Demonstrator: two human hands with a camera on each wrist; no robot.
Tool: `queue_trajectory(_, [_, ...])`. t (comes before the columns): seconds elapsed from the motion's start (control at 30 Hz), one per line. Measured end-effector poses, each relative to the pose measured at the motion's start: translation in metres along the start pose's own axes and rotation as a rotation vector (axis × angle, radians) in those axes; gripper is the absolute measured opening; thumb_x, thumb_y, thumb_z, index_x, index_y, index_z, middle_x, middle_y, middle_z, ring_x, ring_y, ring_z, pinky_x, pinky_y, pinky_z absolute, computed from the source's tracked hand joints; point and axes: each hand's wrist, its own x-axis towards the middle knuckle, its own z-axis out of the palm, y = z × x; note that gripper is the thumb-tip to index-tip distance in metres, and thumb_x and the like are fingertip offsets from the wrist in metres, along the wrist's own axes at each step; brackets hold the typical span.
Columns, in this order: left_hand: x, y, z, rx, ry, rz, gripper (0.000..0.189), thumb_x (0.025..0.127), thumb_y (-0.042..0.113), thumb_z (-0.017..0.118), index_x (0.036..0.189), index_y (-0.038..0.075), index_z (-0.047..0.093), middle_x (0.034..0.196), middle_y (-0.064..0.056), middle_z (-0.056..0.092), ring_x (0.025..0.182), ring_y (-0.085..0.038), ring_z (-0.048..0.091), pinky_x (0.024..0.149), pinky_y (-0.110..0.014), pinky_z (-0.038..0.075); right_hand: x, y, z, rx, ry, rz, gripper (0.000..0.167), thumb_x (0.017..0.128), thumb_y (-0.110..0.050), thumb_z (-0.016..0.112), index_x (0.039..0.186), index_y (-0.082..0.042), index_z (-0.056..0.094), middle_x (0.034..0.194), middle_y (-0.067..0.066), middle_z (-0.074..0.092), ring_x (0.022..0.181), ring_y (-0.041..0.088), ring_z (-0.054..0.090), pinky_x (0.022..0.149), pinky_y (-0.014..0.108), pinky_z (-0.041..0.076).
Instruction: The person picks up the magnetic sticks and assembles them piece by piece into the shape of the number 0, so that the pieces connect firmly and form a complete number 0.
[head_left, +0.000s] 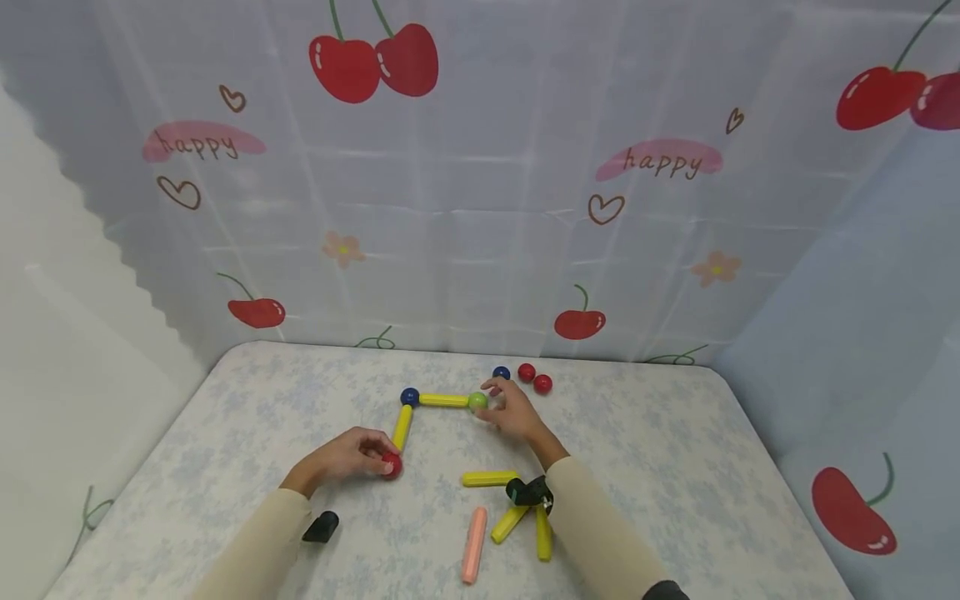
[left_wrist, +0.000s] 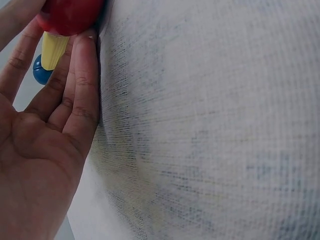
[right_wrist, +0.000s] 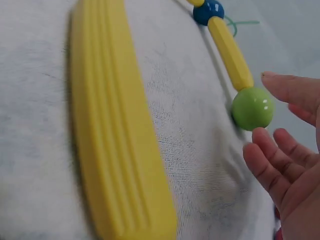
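Note:
My left hand pinches a red ball between thumb and fingers, low on the table. From that ball a yellow rod runs to a dark blue ball. A second yellow rod joins the blue ball to a light green ball, making a bent chain. Around the green ball my right hand is spread, thumb on one side and fingers on the other. In the right wrist view the fingertips are right beside the green ball, not curled round it.
Beyond the right hand lie a blue ball and two red balls. Loose yellow rods and a pink rod lie nearer, by the right forearm. A cherry-print curtain hangs behind the table.

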Motion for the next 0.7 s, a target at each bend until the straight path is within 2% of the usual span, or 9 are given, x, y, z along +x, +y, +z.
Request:
queue_trajectory(0.07, [0.0,0.0,0.0,0.002,-0.001,-0.002,0.025,0.085,0.014,0.074,0.107,0.005,0.068,0.101,-0.003,0.064,0.09,-0.019,0.054,0.083,-0.033,0.048,-0.009,-0.002,-0.002,-0.029,-0.045,-0.04,0.033,0.084,-0.013,0.075,0.112,-0.005,0.059,0.105,0.011,0.057,0.072,0.017,0.053,0.06,0.029,0.047])
queue_trajectory(0.17, [0.001,0.0,-0.001,0.011,0.001,-0.008,0.024,0.084,0.014,0.075,0.106,0.005,0.068,0.1,-0.003,0.064,0.089,-0.018,0.054,0.082,-0.033,0.049,-0.023,-0.004,-0.003,-0.09,-0.169,-0.109,0.024,0.084,-0.015,0.076,0.101,-0.006,0.062,0.092,0.005,0.058,0.076,0.016,0.052,0.065,0.028,0.045])
queue_trajectory(0.27, [0.002,0.001,-0.002,0.023,-0.002,-0.013,0.024,0.084,0.016,0.075,0.106,0.006,0.069,0.099,-0.002,0.064,0.089,-0.018,0.054,0.081,-0.032,0.048,-0.036,-0.007,-0.003,-0.137,-0.299,-0.155,0.021,0.083,-0.017,0.076,0.098,-0.007,0.065,0.088,0.002,0.059,0.077,0.015,0.052,0.069,0.028,0.044])
queue_trajectory(0.37, [0.003,0.004,-0.002,0.036,-0.001,-0.028,0.024,0.084,0.017,0.075,0.105,0.007,0.069,0.099,-0.002,0.063,0.09,-0.019,0.054,0.08,-0.032,0.047,-0.045,-0.01,0.001,-0.169,-0.382,-0.17,0.022,0.082,-0.017,0.078,0.099,-0.009,0.066,0.088,0.002,0.059,0.076,0.013,0.051,0.069,0.026,0.044])
queue_trajectory(0.53, [0.004,0.006,-0.003,0.055,0.012,-0.062,0.023,0.084,0.018,0.075,0.104,0.008,0.069,0.098,-0.001,0.064,0.089,-0.018,0.054,0.08,-0.034,0.046,-0.051,-0.013,0.01,-0.231,-0.432,-0.18,0.023,0.079,-0.016,0.08,0.098,-0.014,0.068,0.088,-0.003,0.058,0.077,0.01,0.05,0.071,0.025,0.044])
queue_trajectory(0.7, [0.004,0.004,-0.002,0.043,0.016,-0.083,0.023,0.084,0.017,0.075,0.105,0.008,0.069,0.099,-0.001,0.064,0.09,-0.018,0.053,0.082,-0.035,0.046,-0.051,-0.012,0.018,-0.291,-0.444,-0.138,0.02,0.08,-0.012,0.079,0.096,-0.018,0.068,0.09,-0.009,0.057,0.083,0.007,0.051,0.077,0.024,0.045])
